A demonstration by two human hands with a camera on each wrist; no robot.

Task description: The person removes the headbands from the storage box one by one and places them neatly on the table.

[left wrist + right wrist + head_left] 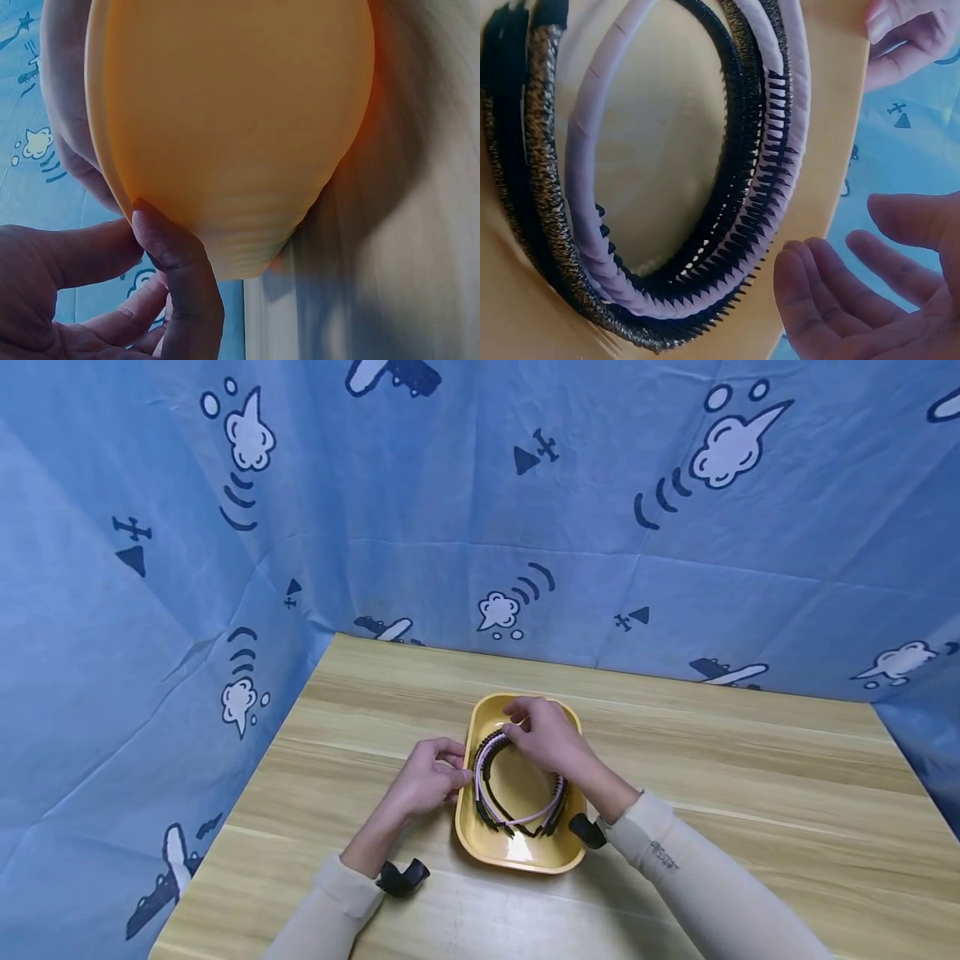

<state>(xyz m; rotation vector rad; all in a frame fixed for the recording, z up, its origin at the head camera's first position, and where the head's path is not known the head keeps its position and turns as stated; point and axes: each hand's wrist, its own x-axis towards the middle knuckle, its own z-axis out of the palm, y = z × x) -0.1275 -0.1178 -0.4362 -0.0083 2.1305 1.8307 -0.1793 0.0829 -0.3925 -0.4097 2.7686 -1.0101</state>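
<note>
The left hand [427,778] pinches the near side wall of the yellow tray [474,835] at its rim, thumb and a finger meeting there. The right hand [551,739] has its fingers bent and apart, with no grip visible; in the right wrist view they stand just beside the headbands [671,307], and whether a fingertip touches them I cannot tell.

The headbands lie in the tray, below the right fingers and just across the rim from the left ones. A lilac headband [583,142], a black toothed headband [739,97] and a speckled headband [544,112] overlap in one loop, their teeth crossing closest to the right fingers.

Those crossed teeth look the likeliest trouble: pulling on one band could drag the others along or twist the bundle apart. A hasty pinch by the right fingers might catch two bands, since the layers sit so tightly together. The left fingers hold only one side, so an uneven pull could skew the tray on the desk [712,760] beneath them. Behind the right fingers, the black wrist piece [587,832] appears close to the opposite rim and might knock it if the wrist drops.
</note>
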